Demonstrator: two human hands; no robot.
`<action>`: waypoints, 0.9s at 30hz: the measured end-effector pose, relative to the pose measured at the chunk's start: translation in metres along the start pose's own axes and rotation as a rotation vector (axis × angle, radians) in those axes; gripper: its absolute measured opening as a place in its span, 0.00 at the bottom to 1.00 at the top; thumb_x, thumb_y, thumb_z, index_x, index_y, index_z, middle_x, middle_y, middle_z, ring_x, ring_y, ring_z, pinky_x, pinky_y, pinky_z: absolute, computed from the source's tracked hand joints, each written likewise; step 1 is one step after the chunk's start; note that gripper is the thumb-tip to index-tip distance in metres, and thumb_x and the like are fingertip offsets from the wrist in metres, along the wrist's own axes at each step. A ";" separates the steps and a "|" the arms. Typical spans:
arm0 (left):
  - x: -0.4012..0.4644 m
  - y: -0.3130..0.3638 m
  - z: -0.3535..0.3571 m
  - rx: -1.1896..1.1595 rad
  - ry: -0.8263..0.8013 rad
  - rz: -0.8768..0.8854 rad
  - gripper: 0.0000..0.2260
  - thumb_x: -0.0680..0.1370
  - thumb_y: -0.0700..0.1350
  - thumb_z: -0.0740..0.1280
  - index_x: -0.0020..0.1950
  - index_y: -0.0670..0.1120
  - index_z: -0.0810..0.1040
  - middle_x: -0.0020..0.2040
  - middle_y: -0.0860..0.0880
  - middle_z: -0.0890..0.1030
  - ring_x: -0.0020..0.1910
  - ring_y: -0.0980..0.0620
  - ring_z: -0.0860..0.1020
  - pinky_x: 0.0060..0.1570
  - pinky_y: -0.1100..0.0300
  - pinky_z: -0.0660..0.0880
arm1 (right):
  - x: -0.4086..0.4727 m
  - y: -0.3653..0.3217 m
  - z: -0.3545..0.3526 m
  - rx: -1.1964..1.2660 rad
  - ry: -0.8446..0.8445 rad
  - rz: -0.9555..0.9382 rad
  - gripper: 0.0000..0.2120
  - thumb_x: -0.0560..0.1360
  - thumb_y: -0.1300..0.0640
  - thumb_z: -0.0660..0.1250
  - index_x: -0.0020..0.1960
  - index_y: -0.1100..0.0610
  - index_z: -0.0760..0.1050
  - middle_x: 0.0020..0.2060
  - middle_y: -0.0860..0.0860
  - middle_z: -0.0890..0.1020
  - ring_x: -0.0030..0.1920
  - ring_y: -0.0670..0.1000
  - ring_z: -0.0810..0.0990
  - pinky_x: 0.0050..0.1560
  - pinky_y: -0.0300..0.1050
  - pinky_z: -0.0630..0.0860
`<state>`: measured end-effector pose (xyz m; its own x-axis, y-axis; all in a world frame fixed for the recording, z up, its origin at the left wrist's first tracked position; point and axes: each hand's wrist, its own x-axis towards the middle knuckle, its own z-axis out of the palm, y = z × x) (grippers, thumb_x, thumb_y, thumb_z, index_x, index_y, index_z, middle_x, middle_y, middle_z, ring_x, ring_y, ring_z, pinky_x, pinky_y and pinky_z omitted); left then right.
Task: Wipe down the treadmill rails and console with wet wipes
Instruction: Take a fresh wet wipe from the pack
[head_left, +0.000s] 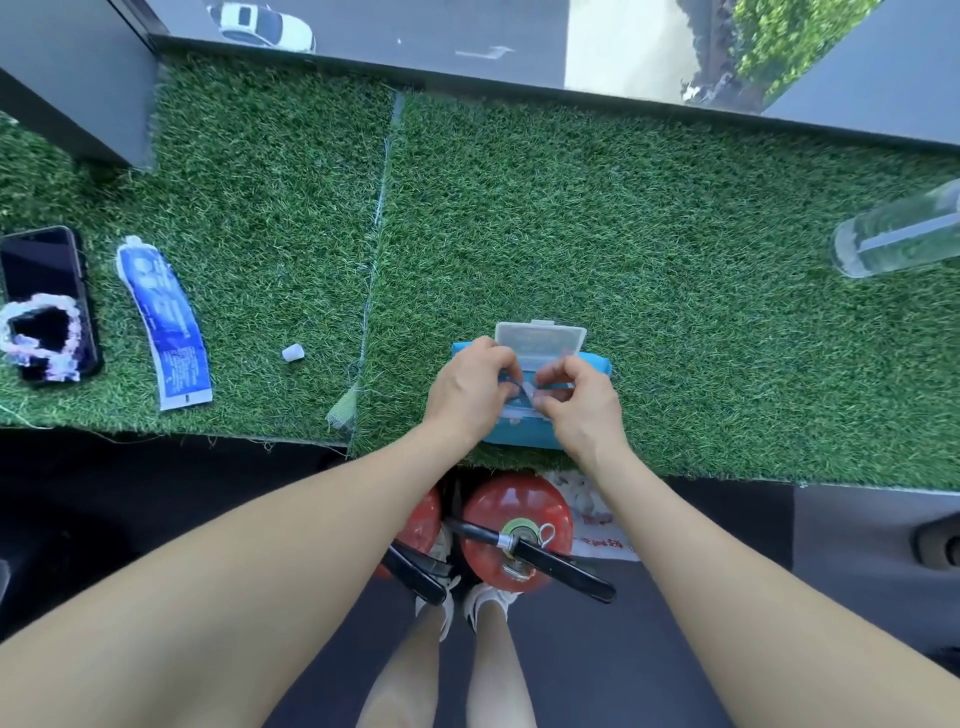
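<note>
Head view: a blue wet wipes pack (592, 364) is seen lying on the grass-covered ledge (675, 312) near its front edge, its clear flip lid (540, 340) raised. The left hand (470, 387) and right hand (579, 400) are held over the pack's opening, fingers curled, and a sheet at the opening is pinched by both grips. A phone (47, 301), a blue tube (166, 322) and a small white cap (293, 353) are laid well to the left; a clear bottle (898, 234) is laid far right.

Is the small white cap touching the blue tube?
Apart. The head view shows the cap lying on grass right of the tube, green between them.
</note>
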<state>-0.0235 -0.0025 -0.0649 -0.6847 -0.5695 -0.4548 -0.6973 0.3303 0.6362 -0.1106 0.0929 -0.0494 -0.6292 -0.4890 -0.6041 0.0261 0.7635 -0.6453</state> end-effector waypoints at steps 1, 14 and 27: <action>0.001 -0.002 -0.003 -0.021 0.011 -0.003 0.02 0.72 0.41 0.71 0.44 0.46 0.81 0.46 0.49 0.77 0.48 0.47 0.76 0.50 0.53 0.72 | 0.001 0.001 0.000 -0.086 0.009 -0.017 0.10 0.73 0.70 0.65 0.49 0.58 0.76 0.45 0.50 0.79 0.43 0.48 0.76 0.55 0.41 0.73; -0.006 -0.008 -0.008 -0.187 0.057 -0.066 0.04 0.72 0.38 0.72 0.46 0.44 0.82 0.44 0.48 0.82 0.44 0.49 0.79 0.48 0.59 0.74 | -0.001 -0.006 0.005 0.066 0.202 0.018 0.07 0.76 0.61 0.65 0.39 0.56 0.75 0.37 0.51 0.80 0.42 0.51 0.78 0.49 0.46 0.72; -0.014 0.001 -0.006 0.065 -0.044 0.127 0.11 0.73 0.39 0.70 0.54 0.45 0.80 0.54 0.47 0.77 0.52 0.45 0.76 0.52 0.53 0.71 | -0.006 -0.006 -0.014 -0.271 -0.141 0.153 0.12 0.74 0.52 0.70 0.37 0.56 0.72 0.38 0.54 0.76 0.41 0.52 0.73 0.40 0.42 0.65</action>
<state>-0.0137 0.0014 -0.0545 -0.7759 -0.4868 -0.4013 -0.6158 0.4462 0.6494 -0.1173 0.0970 -0.0351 -0.5198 -0.3995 -0.7551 -0.1074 0.9074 -0.4062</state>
